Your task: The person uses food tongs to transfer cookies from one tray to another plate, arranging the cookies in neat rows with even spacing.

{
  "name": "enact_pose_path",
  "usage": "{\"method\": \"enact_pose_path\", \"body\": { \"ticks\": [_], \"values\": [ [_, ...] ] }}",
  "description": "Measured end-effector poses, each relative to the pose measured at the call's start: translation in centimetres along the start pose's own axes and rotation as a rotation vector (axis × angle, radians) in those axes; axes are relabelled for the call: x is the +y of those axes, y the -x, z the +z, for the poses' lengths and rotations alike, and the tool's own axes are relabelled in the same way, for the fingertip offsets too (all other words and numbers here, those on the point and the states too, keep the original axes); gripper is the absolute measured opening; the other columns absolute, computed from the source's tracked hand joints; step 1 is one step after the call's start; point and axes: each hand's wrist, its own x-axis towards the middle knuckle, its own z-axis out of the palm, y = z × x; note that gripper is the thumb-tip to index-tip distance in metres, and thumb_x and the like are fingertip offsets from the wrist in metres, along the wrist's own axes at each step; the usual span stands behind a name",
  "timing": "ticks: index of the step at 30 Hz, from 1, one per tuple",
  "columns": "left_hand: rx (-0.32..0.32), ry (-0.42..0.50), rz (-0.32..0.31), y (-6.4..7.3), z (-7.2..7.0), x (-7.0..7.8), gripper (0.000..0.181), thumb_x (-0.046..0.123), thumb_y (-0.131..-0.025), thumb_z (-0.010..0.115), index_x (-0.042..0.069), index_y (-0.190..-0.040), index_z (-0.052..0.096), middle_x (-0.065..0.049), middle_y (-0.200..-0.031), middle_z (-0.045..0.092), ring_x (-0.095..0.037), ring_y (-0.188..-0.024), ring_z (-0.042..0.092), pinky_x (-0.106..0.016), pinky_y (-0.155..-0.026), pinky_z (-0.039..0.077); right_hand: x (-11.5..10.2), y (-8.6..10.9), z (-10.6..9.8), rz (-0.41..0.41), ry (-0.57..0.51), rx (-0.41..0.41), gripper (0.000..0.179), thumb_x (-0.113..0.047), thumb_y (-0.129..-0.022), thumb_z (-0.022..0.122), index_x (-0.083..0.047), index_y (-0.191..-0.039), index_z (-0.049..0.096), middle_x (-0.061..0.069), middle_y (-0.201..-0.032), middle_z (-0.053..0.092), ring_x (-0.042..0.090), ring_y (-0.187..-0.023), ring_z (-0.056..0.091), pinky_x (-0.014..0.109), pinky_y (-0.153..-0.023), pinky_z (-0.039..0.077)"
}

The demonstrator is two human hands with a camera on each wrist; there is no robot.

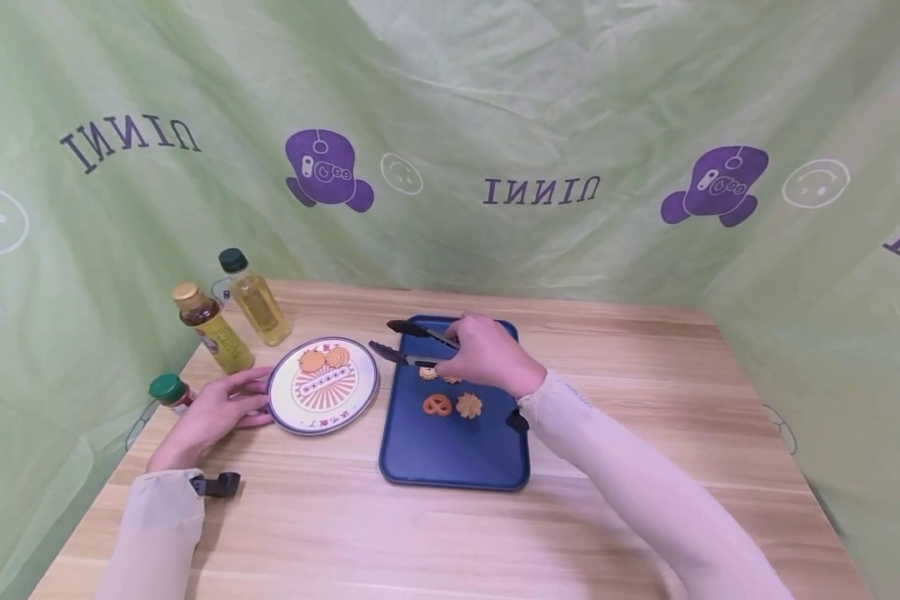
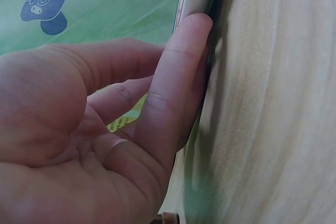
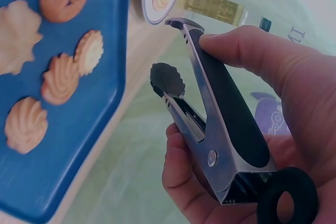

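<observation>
My left hand (image 1: 221, 410) grips the left rim of a round white plate (image 1: 356, 387), thumb and fingers against its edge. Two round cookies (image 1: 312, 361) lie on the plate's far part. In my right hand (image 1: 487, 357) is a pair of metal tongs (image 3: 226, 98) with black grips and tips. The thumb lies on one arm of the tongs and the fingers on the other. Their tips stand apart with nothing between them, above the tray's left edge. On the blue tray (image 1: 453, 458) lie a pretzel-shaped cookie (image 1: 437, 405), a star-shaped cookie (image 1: 469, 406) and other swirled cookies (image 3: 26, 124).
Behind the left hand stand a brown-capped bottle (image 1: 223, 340), a clear bottle of yellow oil (image 1: 258, 308) and a green-capped jar (image 1: 168, 388). The wooden table (image 1: 645, 383) meets a green printed curtain (image 1: 450, 242) at its back and sides.
</observation>
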Motion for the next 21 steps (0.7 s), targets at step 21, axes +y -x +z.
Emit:
{"method": "enact_pose_path", "body": {
  "ticks": [21],
  "values": [
    [-0.012, 0.048, 0.006, 0.0, 0.1, 0.1, 0.067, 0.001, -0.114, 0.058, -0.006, -0.174, 0.027, -0.036, -0.155, 0.046, -0.004, -0.103, 0.077, -0.031, -0.096, 0.073, 3.8, 4.1, -0.2, -0.069, 0.148, 0.023, 0.048, -0.028, -0.088, 0.092, 0.004, -0.122, 0.081, 0.018, -0.125, 0.078, 0.03, -0.108, 0.072, 0.044, -0.091, 0.069]
  ]
}}
